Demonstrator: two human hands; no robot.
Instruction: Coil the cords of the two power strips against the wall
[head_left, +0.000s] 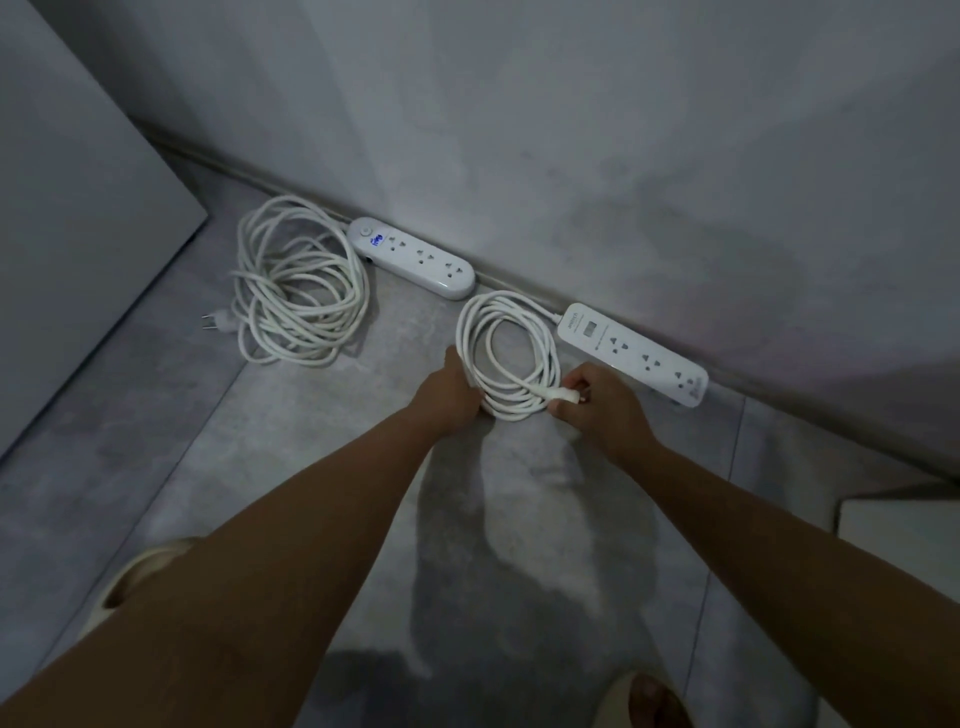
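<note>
Both bare forearms stretched forward and down, converging toward twelve o'clock. Left hand at about eleven o'clock from the right, back of the hand up, fingers curled under and closed around a bundle of cord loops. Right hand at about one o'clock, knuckles up, thumb and fingers pinched on a plug end at its ten o'clock side. Wrists straight, hands near each other but apart.

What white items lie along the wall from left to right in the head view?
Loose white cord bundle → rounded white power strip → neat white cord coil → rectangular white power strip.
</note>
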